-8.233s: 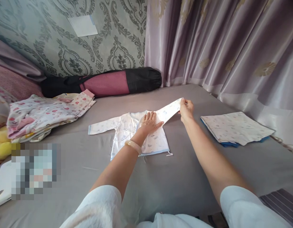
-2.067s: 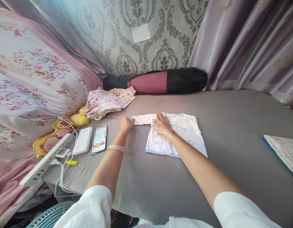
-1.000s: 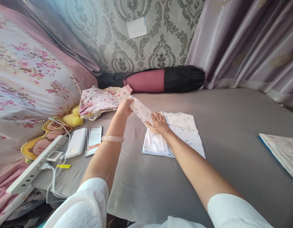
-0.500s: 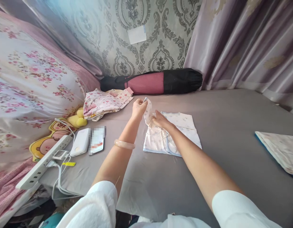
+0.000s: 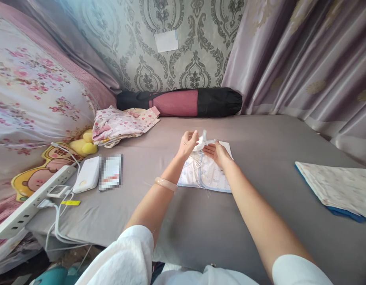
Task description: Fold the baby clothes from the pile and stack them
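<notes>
A small white baby shirt [image 5: 214, 174] with a fine print, blue edging and thin tie strings lies flat on the grey sheet. Its upper part is bunched up between my two hands. My left hand [image 5: 188, 144], with a pale bangle on the wrist, is closed on the raised white cloth at the left. From the right, my right hand [image 5: 220, 153] pinches the raised cloth between thumb and forefinger, its other fingers underneath. My hands and forearms hide parts of the shirt's top and right side.
Folded printed clothes [image 5: 123, 124] lie back left, before a black and pink rolled bag [image 5: 173, 103] along the wall. A white power bank [image 5: 87, 174], a phone [image 5: 110, 172] and a power strip [image 5: 37, 202] with cables are on the left. Folded cloth [image 5: 334, 190] lies at right.
My left hand has let the left sleeve down and moved right. My right hand has shifted right and turned. Both now hold up cloth at the shirt's top. The view has turned slightly right.
</notes>
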Available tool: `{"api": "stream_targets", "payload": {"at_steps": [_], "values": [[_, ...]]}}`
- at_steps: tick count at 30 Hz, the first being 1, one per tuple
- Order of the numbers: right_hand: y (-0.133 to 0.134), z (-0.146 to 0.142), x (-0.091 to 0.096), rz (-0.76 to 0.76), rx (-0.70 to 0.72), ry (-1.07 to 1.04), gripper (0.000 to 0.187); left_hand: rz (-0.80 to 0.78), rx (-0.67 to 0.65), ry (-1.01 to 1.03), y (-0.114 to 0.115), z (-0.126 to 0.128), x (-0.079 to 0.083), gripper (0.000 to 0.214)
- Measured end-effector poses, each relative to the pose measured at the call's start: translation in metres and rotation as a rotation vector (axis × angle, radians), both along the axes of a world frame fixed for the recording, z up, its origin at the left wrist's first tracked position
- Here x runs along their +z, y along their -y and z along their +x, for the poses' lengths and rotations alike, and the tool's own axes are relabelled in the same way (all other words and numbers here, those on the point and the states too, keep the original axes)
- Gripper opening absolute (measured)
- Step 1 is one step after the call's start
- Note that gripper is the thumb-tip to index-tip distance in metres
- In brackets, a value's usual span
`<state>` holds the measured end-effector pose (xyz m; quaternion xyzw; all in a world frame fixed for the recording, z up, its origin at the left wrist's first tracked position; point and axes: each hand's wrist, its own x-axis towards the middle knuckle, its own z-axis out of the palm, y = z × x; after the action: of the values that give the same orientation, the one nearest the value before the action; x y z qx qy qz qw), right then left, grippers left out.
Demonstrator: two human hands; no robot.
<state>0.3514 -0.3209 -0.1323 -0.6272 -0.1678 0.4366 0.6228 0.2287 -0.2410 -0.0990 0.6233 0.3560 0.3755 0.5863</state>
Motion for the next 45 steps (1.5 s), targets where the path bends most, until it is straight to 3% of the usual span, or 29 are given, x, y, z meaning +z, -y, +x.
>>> {"api": "stream_targets", "payload": {"at_steps": [2, 4, 6, 9, 13, 15, 20, 26, 34, 38, 42, 45], "values": [[-0.001, 0.002, -0.002, -0.001, 0.051, 0.069, 0.067, 0.065, 0.002, -0.068, 0.002, -0.007, -0.009, 0.017], [-0.002, 0.002, -0.002, -0.007, 0.064, 0.109, 0.067, 0.164, 0.062, -0.219, 0.001, -0.019, -0.018, 0.029], [-0.002, 0.001, -0.003, -0.013, 0.037, 0.093, 0.053, 0.270, 0.071, -0.406, -0.002, -0.033, -0.025, 0.045], [-0.001, -0.003, -0.006, 0.025, -0.015, 0.029, 0.022, 0.426, -0.014, -0.668, -0.005, -0.050, -0.034, 0.057], [0.001, -0.004, -0.008, 0.047, -0.011, 0.076, 0.025, 0.603, -0.097, -0.807, -0.007, -0.061, -0.048, 0.057], [0.001, -0.002, -0.006, -0.016, 0.012, 0.251, 0.028, 0.678, -0.121, -0.851, -0.007, -0.063, -0.055, 0.055], [0.001, -0.001, -0.001, -0.233, 0.063, 0.935, 0.042, 0.737, -0.170, -1.025, -0.005, -0.065, -0.062, 0.054], [0.007, -0.008, -0.016, -0.293, 0.127, 1.210, 0.067, 0.773, -0.204, -1.042, 0.001, -0.067, -0.057, 0.061], [0.013, 0.005, -0.017, -0.407, 0.150, 1.238, 0.064, 0.788, -0.178, -1.058, -0.001, -0.062, -0.045, 0.050], [0.015, -0.003, -0.010, -0.369, 0.192, 1.382, 0.056, 0.840, -0.076, -1.048, 0.001, -0.045, -0.037, 0.047], [0.013, -0.015, -0.004, -0.302, 0.353, 1.506, 0.056, 0.955, -0.167, -0.958, 0.006, -0.020, -0.037, 0.050], [0.011, -0.019, -0.005, -0.286, 0.426, 1.550, 0.058, 0.953, -0.209, -0.945, 0.006, -0.007, -0.044, 0.050]]}}
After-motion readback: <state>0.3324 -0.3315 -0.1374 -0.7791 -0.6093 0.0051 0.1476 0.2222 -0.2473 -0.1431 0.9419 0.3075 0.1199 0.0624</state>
